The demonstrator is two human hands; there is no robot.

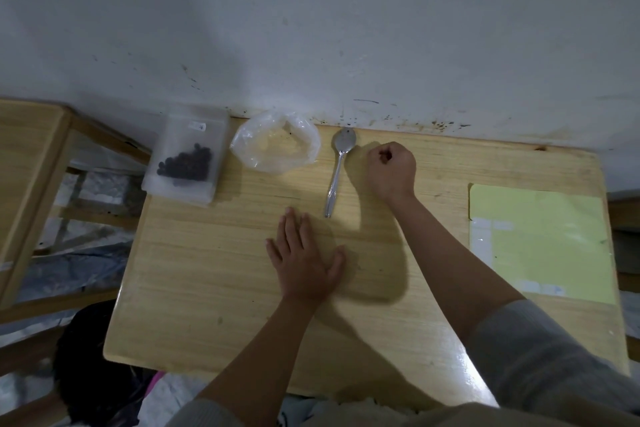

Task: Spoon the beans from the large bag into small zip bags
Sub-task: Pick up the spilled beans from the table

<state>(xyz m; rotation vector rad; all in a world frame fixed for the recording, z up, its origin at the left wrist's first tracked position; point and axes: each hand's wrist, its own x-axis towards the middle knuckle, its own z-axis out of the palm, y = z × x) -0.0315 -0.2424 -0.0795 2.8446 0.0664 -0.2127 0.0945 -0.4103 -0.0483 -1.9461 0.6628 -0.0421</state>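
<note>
Two hands over the bench (207, 288), neither holding anything. Your left hand (304, 260) lies flat, fingers spread; your right hand (391, 166) is a closed fist just right of the spoon (337, 170). Left of the spoon sits the large bag (275, 146), apparently emptied; beyond it the small zip bag (185, 158) holds the beans (185, 165). Probably near done: take the spoon by its handle and steady the bag mouth before scooping.

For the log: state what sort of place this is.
Probably a plain room at home, not a kitchen: a small wooden table pushed against a scuffed, stained white wall, a second wooden piece beside it, and plastic sheeting on the floor.
</note>
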